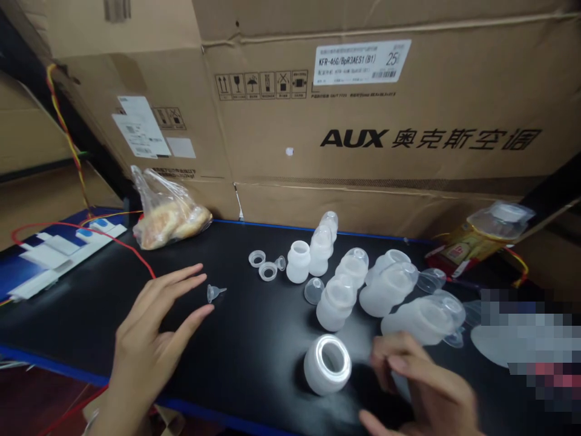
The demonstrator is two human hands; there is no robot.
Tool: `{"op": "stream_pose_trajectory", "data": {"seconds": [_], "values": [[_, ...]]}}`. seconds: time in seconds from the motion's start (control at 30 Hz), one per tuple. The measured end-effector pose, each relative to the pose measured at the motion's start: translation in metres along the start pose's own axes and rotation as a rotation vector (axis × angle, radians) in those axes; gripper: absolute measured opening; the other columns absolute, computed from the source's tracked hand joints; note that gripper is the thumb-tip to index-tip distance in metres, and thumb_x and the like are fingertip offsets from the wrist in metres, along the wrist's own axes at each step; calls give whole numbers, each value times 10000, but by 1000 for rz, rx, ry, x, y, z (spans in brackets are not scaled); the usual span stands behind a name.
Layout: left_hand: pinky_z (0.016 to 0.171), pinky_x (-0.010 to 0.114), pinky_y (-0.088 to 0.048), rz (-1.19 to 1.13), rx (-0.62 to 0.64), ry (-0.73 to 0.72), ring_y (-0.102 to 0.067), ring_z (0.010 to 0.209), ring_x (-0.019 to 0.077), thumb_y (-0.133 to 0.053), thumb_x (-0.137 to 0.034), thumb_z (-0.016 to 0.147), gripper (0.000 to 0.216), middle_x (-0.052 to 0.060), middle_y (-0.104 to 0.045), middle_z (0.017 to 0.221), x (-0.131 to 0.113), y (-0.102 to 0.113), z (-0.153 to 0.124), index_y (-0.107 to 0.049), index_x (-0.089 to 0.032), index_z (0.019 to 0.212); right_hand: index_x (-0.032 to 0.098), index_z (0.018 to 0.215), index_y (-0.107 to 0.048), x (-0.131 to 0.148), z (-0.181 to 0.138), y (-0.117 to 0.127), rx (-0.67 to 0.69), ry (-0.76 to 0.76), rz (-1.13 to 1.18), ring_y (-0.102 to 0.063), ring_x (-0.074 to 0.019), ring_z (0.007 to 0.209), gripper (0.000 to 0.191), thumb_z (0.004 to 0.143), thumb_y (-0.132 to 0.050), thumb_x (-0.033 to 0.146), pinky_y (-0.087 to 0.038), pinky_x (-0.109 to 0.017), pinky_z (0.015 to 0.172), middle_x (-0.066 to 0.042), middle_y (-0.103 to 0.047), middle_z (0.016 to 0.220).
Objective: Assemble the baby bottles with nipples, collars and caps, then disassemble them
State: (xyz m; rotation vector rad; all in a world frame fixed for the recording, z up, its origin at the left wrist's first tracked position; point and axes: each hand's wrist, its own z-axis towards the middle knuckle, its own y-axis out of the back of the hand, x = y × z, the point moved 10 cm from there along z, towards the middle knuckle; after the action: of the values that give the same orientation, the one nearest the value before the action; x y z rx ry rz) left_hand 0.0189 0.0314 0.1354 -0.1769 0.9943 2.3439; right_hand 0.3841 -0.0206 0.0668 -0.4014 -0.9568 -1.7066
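We look down at a black desk with a blue edge, set against a brown cardboard carton. Most of the frosted pieces look put together, as we judge it: clear domes sit on the tops of the frosted white plastic bottles, while two containers have uncovered mouths. One is a waisted white bottle towards the far edge; the other is a squat, round, frosted jar with a shiny rim, nearer the front edge.

We count about seven domed bottles, though those on the right overlap. Towards the far edge we find two white threaded rings and one small clear piece beside them. At least two clear plastic domes lie loose among the bottles. One tiny clear funnel with a thin stem lies on the left half of the desk.

Our left hand is nearest that funnel; its grip is spread, thumb and fingers apart, with nothing held. Our right hand, near the front edge and right of the jar, is blurred with curled fingers; we cannot tell whether its grip pinches anything. A pixelated patch hides part of the right side.
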Motion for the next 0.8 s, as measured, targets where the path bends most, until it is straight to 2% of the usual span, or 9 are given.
{"op": "stream_pose_trajectory", "data": {"seconds": [0.07,0.1,0.2,0.3,0.43,0.5,0.6,0.7,0.8], "values": [[1133,611,-499,44,135,109,-707,1237,360,-714,-463,1026,303,95,-738,1377,34,-21,-11,-717,-297,1280,397,1505,-360,-8,-1,-24,51,7,26,-570,-160,559,646,1009,-763,486,-443,-269,448,-16,-613,932],[1103,606,-530,48,189,147,-710,1232,368,-715,-511,1014,343,90,-730,1380,47,-30,-18,-711,-309,1291,369,1539,-338,-15,-3,-34,89,-35,22,-541,-145,515,730,982,-792,498,-401,-267,421,-19,-615,937],[960,499,-628,41,314,248,-759,1072,296,-718,-528,1000,432,79,-672,1452,70,-51,-31,-656,-330,1380,376,1578,-284,-34,-11,-58,213,-173,7,-544,-142,491,868,930,-842,524,-420,-266,446,14,-634,888],[927,433,-646,16,379,305,-755,979,232,-691,-495,1008,480,88,-609,1505,75,-66,-28,-607,-315,1445,416,1555,-301,-39,-8,-68,217,-170,13,-595,-165,534,883,889,-873,509,-441,-251,478,68,-614,781],[921,394,-630,-26,475,315,-757,957,233,-665,-387,988,380,67,-710,1276,75,-81,-17,-693,-282,1352,412,1404,-482,-47,0,-80,179,-194,10,-550,-147,502,694,839,-884,391,-344,-254,472,102,-572,691],[918,398,-611,-37,510,310,-754,950,252,-659,-335,971,277,51,-739,1115,76,-85,-13,-758,-273,1222,393,1352,-533,-49,3,-87,192,-229,4,-547,-144,513,614,839,-867,337,-348,-267,513,104,-577,683],[883,375,-585,-73,538,283,-746,931,257,-673,-306,967,152,39,-736,1012,70,-87,-8,-783,-258,1060,335,1316,-583,-50,9,-94,231,-303,13,-578,-150,575,546,843,-853,309,-389,-268,555,82,-618,731],[782,305,-561,-158,563,221,-719,811,207,-722,-310,976,81,3,-707,912,47,-86,2,-773,-248,989,276,1219,-641,-49,16,-99,277,-367,39,-535,-138,574,455,826,-863,333,-379,-264,540,75,-594,729],[778,264,-563,-305,582,100,-715,823,173,-757,-290,991,65,-8,-719,939,5,-82,20,-783,-258,1042,257,1207,-653,-48,21,-99,288,-400,72,-487,-131,564,423,842,-842,355,-354,-260,534,91,-536,687]]}}
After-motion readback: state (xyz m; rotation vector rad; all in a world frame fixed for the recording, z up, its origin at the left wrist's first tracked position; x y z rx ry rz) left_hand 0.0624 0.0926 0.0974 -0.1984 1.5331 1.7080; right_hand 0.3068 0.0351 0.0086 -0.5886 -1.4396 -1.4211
